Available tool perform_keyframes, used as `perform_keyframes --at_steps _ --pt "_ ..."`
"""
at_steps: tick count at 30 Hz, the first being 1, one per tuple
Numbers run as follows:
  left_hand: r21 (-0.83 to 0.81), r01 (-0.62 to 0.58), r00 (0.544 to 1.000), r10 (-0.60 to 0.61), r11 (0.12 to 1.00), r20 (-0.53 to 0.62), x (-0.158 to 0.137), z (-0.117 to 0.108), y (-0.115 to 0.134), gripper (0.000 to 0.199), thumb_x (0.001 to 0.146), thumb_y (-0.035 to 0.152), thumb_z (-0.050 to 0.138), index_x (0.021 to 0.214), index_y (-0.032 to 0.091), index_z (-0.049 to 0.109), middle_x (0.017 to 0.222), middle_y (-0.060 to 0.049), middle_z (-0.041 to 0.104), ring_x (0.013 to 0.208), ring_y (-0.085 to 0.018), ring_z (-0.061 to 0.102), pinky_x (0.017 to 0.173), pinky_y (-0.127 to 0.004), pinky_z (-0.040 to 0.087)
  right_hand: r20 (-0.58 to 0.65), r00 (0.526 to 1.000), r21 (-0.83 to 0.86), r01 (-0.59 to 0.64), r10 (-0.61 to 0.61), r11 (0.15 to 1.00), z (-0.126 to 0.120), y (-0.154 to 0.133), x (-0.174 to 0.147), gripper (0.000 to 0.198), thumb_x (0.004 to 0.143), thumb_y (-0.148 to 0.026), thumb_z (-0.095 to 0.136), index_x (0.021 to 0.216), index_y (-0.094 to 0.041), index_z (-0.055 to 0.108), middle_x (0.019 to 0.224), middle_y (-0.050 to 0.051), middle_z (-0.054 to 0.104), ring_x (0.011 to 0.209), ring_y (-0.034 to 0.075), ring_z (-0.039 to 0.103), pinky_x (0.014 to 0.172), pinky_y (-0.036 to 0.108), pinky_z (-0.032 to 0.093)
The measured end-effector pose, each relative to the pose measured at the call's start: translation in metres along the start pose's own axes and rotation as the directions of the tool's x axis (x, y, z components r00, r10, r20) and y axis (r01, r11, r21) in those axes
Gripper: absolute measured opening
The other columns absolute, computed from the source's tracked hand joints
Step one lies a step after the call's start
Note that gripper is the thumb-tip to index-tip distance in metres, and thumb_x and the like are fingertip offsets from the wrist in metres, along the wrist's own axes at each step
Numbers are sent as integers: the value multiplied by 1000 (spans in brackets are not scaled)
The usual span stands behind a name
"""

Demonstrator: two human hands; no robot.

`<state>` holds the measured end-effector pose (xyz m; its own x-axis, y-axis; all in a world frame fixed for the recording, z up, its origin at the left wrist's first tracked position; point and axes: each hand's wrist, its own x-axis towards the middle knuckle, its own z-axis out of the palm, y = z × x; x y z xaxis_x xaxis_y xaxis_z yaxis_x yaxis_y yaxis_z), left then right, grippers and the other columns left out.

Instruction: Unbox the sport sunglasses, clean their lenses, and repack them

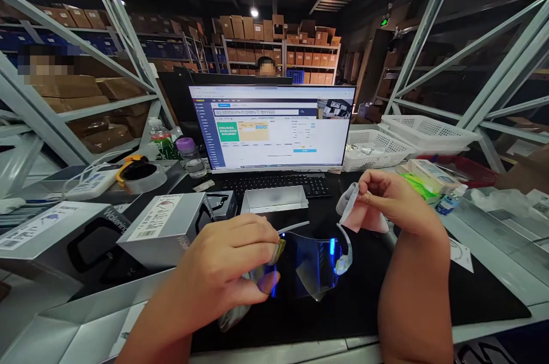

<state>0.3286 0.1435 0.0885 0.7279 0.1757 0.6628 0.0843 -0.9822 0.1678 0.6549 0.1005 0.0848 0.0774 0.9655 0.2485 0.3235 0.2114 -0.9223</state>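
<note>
Counter: black-topped point(484, 298), its near edge running along the bottom of the view.
Monitor: lit screen point(274, 141), standing toward the far edge at the middle.
Grey boxes: one printed box point(64, 232) by the left edge, a second printed box point(167, 218) nearer the middle.
White basket: perforated, holding small items, its rim point(380, 163) just right of the monitor, toward the far right corner.
Keyboard: black point(257, 182), in front of the monitor.
Open box: shallow and white inside point(274, 199), between the keyboard and the glasses.
Left hand: point(234, 255) thumb and fingers clamped on the end of the glasses toward the left edge.
Right hand: point(386, 195) fingertips pinched together on the cloth, well apart from the left hand and farther from the near edge.
Glasses: blue mirrored lens point(315, 264), between the hands near the middle of the near edge; the free end reaches below and left of the right hand. Cannot tell whether the lens touches the counter.
Cloth: thin and pale point(364, 218), hanging from the right hand just beside the tip of one temple arm point(345, 241); contact cannot be told.
Small bottle: white-capped point(449, 201), toward the right edge.
</note>
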Motion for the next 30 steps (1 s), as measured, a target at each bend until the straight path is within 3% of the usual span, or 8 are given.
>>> perform_keyframes --at_steps 9,12,14,16,18,22,27,30 --pt "47 -20 999 19 999 33 -1 -1 1 12 83 7 63 81 19 62 85 -2 71 78 -15 66 87 -32 58 -38 999 -187 5 -12 982 2 10 9 15 81 -24 70 79 -20 56 76 -2 64 71 14 59 65 25 43" --pt "81 -25 999 23 996 25 -1 -1 2 12 85 8 61 80 19 61 86 -2 72 80 -16 67 88 -32 59 -106 992 -223 41 -66 974 4 9 9 13 83 -26 68 82 -21 56 75 -1 65 71 15 60 66 27 43" --pt "110 -38 999 37 993 18 -1 -1 3 11 87 10 61 80 19 61 87 -2 72 81 -16 67 89 -32 59 -186 974 -233 86 -131 969 6 7 8 16 85 -27 68 98 -22 60 75 -1 65 69 16 60 66 28 44" --pt "145 -57 998 55 988 15 0 -1 4 12 87 9 61 81 19 60 88 -2 73 82 -15 68 90 -32 59 -221 958 -266 122 -184 956 7 4 6 40 87 -26 65 126 -25 57 79 -1 67 68 17 60 66 30 44" --pt "170 -86 996 85 982 13 2 -1 5 13 88 8 60 81 18 60 87 -1 73 82 -15 69 89 -31 60 -210 950 -327 156 -232 932 8 2 5 49 89 -23 61 137 -28 55 89 1 69 75 19 61 70 31 45" --pt "191 -114 993 113 975 16 6 -2 7 15 89 6 57 80 18 61 85 -1 74 80 -15 70 88 -30 61 -171 936 -452 203 -308 869 10 2 6 20 90 -22 58 100 -23 74 98 5 71 92 23 63 79 34 45" --pt "188 -101 995 102 977 4 6 -1 3 15 86 6 57 80 19 62 83 0 73 79 -15 69 86 -29 62 -228 927 -519 142 -296 843 12 10 12 10 88 -28 65 90 -20 70 88 6 69 79 22 62 71 33 45" --pt "183 -63 997 69 981 -23 4 1 -1 13 82 7 57 78 19 60 81 0 71 78 -16 69 83 -30 62 -349 864 -694 22 -363 720 11 17 16 11 87 -27 65 80 -19 66 105 12 67 95 27 62 79 38 46"
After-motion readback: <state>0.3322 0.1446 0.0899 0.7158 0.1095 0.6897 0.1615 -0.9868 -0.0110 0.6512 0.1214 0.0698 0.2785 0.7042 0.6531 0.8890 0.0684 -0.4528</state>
